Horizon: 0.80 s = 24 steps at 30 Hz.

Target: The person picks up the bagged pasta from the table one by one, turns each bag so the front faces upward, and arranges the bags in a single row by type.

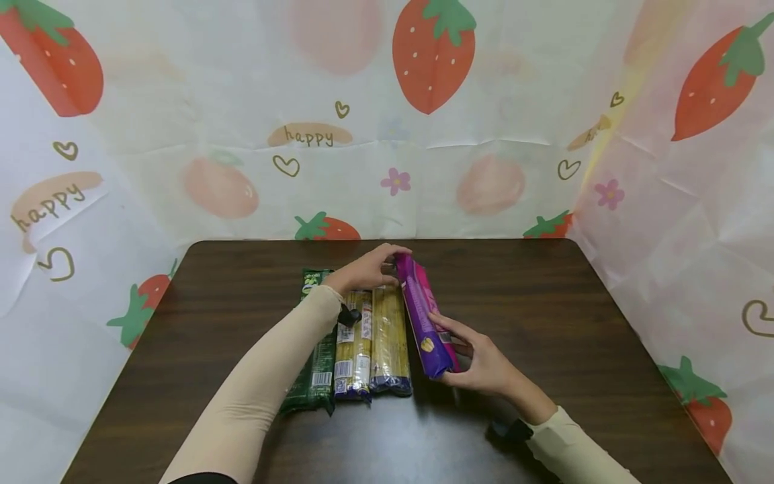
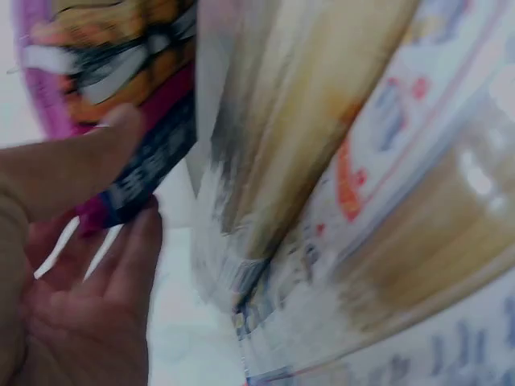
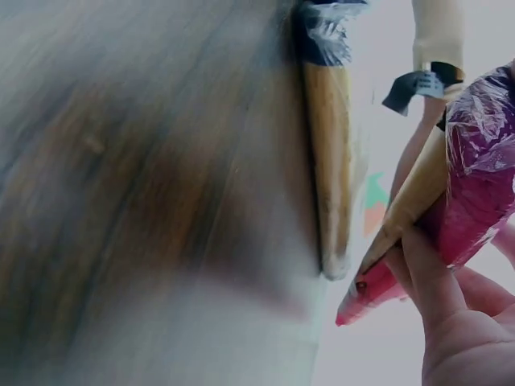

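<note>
A long purple and pink food packet [image 1: 423, 316] is tilted at the right end of a row of packets, held by both hands. At its far end, my left hand [image 1: 365, 270] pinches it; the left wrist view shows the thumb on the printed face and fingers behind the packet's corner [image 2: 153, 161]. My right hand [image 1: 484, 359] grips the near end from the right, thumb below and fingers along the side. In the right wrist view the packet's wrapper [image 3: 483, 185] shines above my fingers. Just left of it lies a clear packet of yellow noodle-like sticks [image 1: 390, 343].
Beside that packet lie a second clear packet of yellow sticks [image 1: 353, 349] with white labels and a green packet [image 1: 314, 376], partly under my left forearm. All rest on the dark wooden table [image 1: 544, 296]. A strawberry-print cloth [image 1: 363, 87] hangs behind and at both sides.
</note>
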Each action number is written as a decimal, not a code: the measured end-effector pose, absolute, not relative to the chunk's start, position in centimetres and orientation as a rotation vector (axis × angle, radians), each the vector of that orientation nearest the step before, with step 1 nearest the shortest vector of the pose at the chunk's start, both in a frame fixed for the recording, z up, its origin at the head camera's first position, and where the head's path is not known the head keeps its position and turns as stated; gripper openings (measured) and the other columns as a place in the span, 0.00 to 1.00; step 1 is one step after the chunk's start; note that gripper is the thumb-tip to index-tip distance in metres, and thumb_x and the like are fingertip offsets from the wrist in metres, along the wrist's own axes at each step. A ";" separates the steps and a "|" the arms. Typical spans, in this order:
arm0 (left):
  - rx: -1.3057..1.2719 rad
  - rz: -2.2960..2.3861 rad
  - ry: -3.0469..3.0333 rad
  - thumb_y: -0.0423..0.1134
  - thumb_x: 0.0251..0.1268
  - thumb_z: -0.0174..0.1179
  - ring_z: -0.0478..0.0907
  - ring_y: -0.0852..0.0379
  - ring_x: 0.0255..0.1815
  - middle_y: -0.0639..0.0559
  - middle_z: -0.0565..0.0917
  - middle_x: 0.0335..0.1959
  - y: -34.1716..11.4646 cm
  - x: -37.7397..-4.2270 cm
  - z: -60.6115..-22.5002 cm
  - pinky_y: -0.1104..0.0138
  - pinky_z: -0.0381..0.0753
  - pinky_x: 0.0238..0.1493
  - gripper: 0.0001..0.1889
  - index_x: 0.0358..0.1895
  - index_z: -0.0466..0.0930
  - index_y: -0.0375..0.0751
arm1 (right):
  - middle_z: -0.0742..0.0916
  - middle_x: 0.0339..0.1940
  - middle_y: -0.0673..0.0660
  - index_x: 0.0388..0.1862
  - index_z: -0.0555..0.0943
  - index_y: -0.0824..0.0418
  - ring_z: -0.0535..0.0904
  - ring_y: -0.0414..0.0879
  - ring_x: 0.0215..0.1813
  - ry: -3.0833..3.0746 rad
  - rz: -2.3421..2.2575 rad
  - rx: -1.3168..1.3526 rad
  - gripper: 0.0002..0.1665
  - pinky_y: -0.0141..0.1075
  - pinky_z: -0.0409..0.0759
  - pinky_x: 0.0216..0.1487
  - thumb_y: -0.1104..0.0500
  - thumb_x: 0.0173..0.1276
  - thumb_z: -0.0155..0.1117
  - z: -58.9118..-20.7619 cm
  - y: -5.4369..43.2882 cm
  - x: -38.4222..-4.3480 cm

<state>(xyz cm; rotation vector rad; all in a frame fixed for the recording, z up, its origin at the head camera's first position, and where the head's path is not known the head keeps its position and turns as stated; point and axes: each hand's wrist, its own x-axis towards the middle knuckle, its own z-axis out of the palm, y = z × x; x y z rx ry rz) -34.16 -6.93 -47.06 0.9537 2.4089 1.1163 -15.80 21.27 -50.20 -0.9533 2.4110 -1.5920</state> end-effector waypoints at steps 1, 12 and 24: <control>0.952 1.149 2.410 0.23 0.76 0.64 0.64 0.37 0.82 0.36 0.60 0.80 -6.9 -34.2 -47.2 0.52 0.75 0.76 0.38 0.84 0.60 0.40 | 0.69 0.82 0.68 0.87 0.64 0.55 0.77 0.67 0.72 2.407 -1.600 -0.956 0.59 0.58 0.82 0.66 0.63 0.60 0.85 -50.2 21.2 -15.8; 0.728 1.383 2.402 0.28 0.74 0.69 0.72 0.40 0.78 0.36 0.72 0.76 -6.7 -34.3 -47.8 0.54 0.78 0.73 0.37 0.81 0.63 0.37 | 0.70 0.82 0.69 0.87 0.61 0.65 0.74 0.67 0.74 2.292 -1.758 -1.061 0.58 0.39 0.82 0.67 0.71 0.62 0.81 -50.1 21.1 -16.0; 0.758 1.481 2.173 0.29 0.80 0.62 0.78 0.37 0.71 0.33 0.79 0.65 -6.9 -34.0 -47.6 0.49 0.82 0.64 0.27 0.72 0.57 0.42 | 0.65 0.84 0.72 0.90 0.53 0.63 0.71 0.50 0.80 2.142 -1.943 -1.093 0.64 0.40 0.79 0.71 0.77 0.60 0.77 -50.2 20.6 -15.7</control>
